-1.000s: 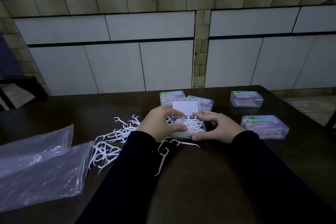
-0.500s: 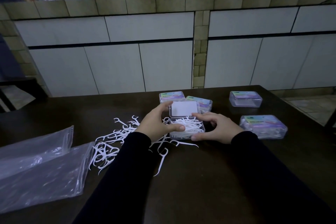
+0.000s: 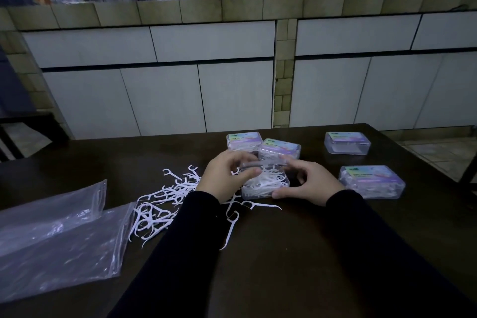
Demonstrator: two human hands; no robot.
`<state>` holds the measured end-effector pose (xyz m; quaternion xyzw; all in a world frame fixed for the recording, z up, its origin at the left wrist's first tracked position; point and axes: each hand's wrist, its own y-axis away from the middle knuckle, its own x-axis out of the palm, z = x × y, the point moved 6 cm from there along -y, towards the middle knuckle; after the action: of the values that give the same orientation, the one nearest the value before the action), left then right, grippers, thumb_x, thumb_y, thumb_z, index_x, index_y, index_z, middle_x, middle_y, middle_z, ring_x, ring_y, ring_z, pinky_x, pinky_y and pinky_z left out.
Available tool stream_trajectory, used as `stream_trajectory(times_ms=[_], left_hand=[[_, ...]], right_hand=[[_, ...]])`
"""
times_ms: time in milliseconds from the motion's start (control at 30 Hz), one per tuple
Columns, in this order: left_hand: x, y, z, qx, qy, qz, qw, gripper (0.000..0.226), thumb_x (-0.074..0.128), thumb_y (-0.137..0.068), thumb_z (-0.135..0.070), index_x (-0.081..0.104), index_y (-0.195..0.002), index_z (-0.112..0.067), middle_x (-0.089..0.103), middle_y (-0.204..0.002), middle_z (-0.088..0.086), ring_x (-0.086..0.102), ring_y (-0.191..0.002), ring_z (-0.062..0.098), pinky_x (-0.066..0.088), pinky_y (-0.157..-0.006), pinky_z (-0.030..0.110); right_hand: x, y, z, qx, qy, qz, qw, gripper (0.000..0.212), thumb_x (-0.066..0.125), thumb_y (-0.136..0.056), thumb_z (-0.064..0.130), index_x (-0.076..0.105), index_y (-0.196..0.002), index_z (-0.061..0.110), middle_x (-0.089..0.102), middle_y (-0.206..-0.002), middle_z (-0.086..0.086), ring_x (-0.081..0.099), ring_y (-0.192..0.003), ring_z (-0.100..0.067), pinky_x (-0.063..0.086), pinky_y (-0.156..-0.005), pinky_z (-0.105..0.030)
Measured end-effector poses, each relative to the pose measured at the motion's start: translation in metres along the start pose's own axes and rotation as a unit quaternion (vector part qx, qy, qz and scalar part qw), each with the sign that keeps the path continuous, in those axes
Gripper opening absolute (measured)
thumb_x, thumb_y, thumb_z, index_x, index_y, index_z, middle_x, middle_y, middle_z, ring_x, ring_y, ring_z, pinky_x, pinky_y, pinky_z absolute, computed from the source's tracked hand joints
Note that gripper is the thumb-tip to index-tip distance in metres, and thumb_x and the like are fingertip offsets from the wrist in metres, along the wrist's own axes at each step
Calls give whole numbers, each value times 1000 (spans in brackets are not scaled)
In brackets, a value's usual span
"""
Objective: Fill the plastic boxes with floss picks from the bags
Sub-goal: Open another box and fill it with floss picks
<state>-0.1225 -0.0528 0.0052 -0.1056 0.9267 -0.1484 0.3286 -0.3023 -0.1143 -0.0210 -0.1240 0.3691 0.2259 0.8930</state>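
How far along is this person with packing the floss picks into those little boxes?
Done, it seems: three closed boxes hold picks, two at the back and one on the right. In hand: the left hand and right hand hold a filled box, its lid coming down. Left: the far box looks empty, and loose picks lie beside two flat bags.

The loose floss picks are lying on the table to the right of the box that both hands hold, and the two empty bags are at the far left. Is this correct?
Not quite. In the head view the loose floss picks lie left of the box, not right. The rest stands: the left hand and right hand hold that box, and the two bags lie far left on the table.
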Motion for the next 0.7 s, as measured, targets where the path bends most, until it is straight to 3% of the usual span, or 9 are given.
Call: stream_trajectory(times_ms=[67,200,367,467,567,700], left_hand=[[2,0,2,21,-35,19,999,22,77,-76,-38,71,-97,-37,59,-98,-19,53,-92,-1,38,-77,13],[6,-1,-5,59,-86,34,994,31,79,-74,-36,73,-104,-33,59,-104,-21,50,-104,-3,38,-92,16],[19,0,-13,104,-151,41,982,23,73,-82,-28,74,-105,-30,63,-114,-12,51,-109,3,38,-93,18],[25,0,-19,90,-178,30,979,23,70,-85,-29,73,-107,-26,62,-119,-9,54,-110,7,41,-95,21],[31,-1,-25,83,-231,35,969,29,69,-84,-38,72,-109,-24,59,-123,-9,54,-111,7,41,-94,21],[34,-4,-28,52,-262,43,963,28,67,-84,-43,70,-103,-22,56,-120,-7,54,-106,11,44,-87,26]], right_hand=[[-1,2,2,-4,16,-5,1000,92,82,-68,45,35,-146,37,50,-137,2,38,-84,4,32,-69,-11],[-3,2,1,8,24,-19,999,89,80,-70,46,35,-146,36,47,-142,2,38,-104,-2,35,-86,-21],[-5,-1,-5,24,31,-32,999,86,78,-72,47,35,-146,33,45,-144,0,42,-117,-10,36,-91,-25],[-6,-3,-10,37,35,-40,998,87,77,-72,50,36,-146,32,45,-144,0,43,-123,-14,37,-96,-28],[-8,-5,-18,61,53,-42,996,91,75,-67,61,36,-145,38,44,-147,1,39,-132,-20,34,-109,-43],[-8,-4,-20,75,64,-36,994,90,73,-67,65,34,-145,42,41,-148,2,36,-135,-24,33,-110,-47]])
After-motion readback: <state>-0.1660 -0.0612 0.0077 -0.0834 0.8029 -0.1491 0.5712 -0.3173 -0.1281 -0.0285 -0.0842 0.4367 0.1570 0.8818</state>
